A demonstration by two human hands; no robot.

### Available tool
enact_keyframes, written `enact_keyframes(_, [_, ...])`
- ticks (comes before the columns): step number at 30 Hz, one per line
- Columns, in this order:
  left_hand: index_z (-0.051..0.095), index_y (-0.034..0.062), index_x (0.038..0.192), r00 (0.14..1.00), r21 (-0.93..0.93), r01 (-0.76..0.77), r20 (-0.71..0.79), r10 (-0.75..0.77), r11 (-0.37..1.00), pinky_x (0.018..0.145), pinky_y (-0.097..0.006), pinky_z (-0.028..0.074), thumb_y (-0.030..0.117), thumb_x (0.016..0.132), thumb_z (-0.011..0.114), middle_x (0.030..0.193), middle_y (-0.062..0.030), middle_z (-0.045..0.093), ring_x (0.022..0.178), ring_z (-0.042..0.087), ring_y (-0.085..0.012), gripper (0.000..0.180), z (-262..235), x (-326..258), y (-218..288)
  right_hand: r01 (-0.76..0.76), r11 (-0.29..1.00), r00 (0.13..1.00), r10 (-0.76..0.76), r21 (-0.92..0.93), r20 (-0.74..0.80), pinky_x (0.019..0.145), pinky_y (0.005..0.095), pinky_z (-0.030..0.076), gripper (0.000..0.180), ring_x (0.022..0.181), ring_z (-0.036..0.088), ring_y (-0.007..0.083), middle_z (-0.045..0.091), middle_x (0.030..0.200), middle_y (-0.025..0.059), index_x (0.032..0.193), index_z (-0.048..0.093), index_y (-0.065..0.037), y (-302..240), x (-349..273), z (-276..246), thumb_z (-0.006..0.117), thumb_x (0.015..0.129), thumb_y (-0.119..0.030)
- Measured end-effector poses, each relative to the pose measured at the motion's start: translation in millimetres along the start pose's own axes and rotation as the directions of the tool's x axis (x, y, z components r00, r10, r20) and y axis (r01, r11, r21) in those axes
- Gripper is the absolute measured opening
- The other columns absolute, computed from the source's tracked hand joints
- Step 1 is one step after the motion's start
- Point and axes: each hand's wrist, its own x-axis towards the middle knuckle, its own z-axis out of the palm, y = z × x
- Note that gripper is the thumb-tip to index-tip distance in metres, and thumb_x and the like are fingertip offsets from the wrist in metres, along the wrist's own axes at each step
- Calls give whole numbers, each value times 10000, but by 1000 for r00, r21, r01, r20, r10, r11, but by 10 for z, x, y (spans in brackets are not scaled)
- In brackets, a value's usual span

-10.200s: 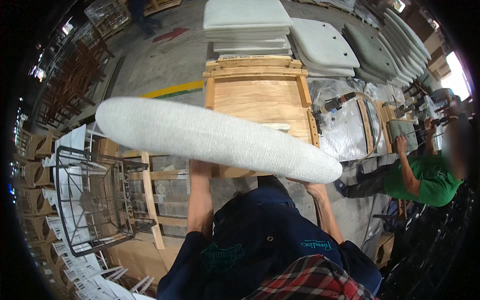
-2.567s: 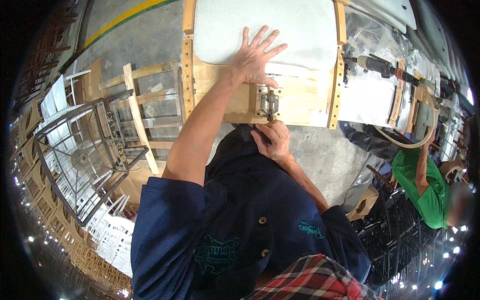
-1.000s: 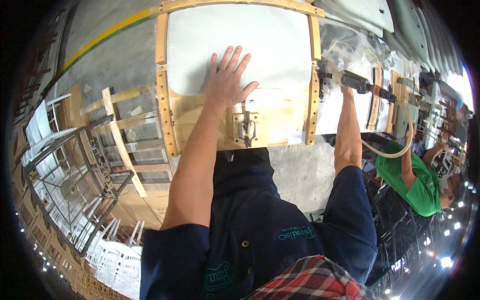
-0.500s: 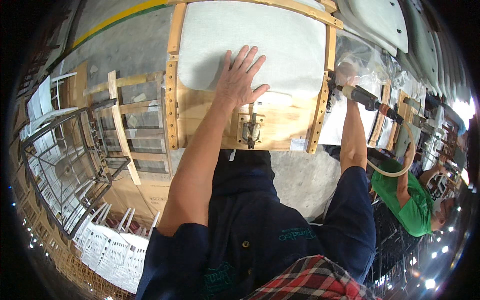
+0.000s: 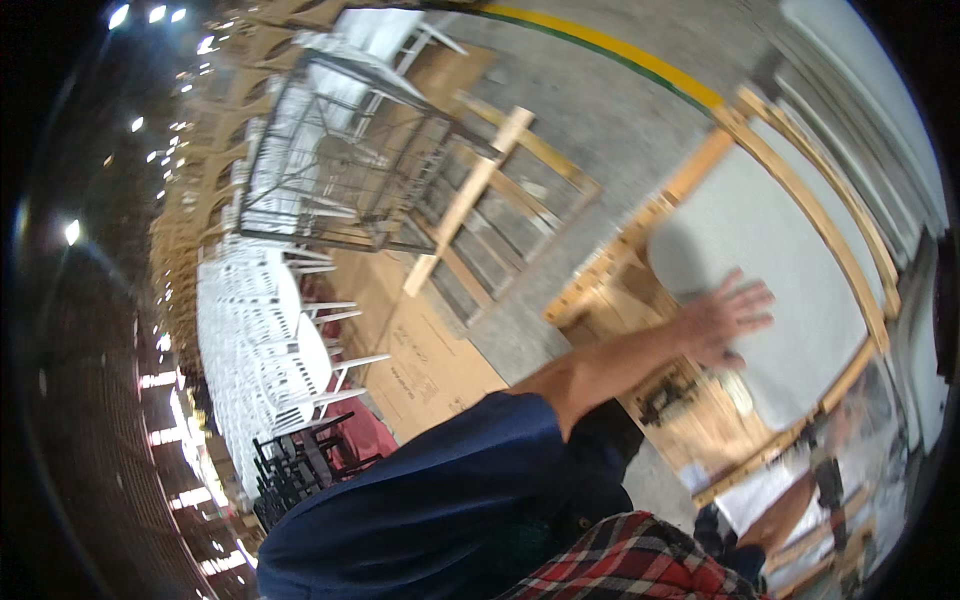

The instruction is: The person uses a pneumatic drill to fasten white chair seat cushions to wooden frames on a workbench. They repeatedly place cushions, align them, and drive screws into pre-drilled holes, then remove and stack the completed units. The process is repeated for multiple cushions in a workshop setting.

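Observation:
My left hand (image 5: 728,318) lies open with fingers spread on a pale grey-white rounded panel (image 5: 790,250). The panel sits inside a wooden frame (image 5: 855,265), over a plywood base (image 5: 690,425). A metal toggle clamp (image 5: 667,398) is fixed on the plywood, just below my left wrist. My right hand (image 5: 852,425) is at the frame's right side, smeared by motion and partly behind clear plastic sheeting (image 5: 868,400). A dark tool (image 5: 828,482) shows beside my right wrist. Whether my right fingers hold anything cannot be made out.
Stacked pale panels (image 5: 860,80) stand beyond the frame. At left are a dark metal rack (image 5: 350,235), a wooden pallet (image 5: 515,215), white chairs (image 5: 265,340) and flat cardboard (image 5: 425,370). A yellow-green line (image 5: 620,55) crosses the concrete floor.
The whole view has swung to the left and tilted, so the frame now appears at the right. My left hand stays spread on the panel. The co-worker in green is out of view.

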Motion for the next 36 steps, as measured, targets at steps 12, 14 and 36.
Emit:
enact_keyframes(12, [534,78,1436,999,87,-31,-15,32,996,1216,-633,164,596,784,679,1580,-183,381,1500,284,-362,845,-5,5,24,91,995,994,-94,-50,-55,1134,492,365,709,1351,476,435,508,1478,259,1507,459,-36,-554,191,-217,712,872,-224])
enact_keyframes(14, [525,82,1447,1000,106,-28,-5,29,994,1225,-625,146,600,792,673,1588,-177,371,1508,269,-354,848,18,-2,21,132,991,990,-131,18,-45,1142,489,360,700,1359,472,431,498,1489,256,1513,456,-50,-613,186,-263,690,870,-199])
enact_keyframes(36, [553,151,1443,997,-54,-34,-72,30,998,1212,-662,180,498,763,803,1571,-149,424,1481,346,-365,803,60,66,-102,-502,852,857,466,147,221,886,471,534,723,1003,652,336,687,1136,180,1213,625,22,-477,-249,-505,741,844,-589])
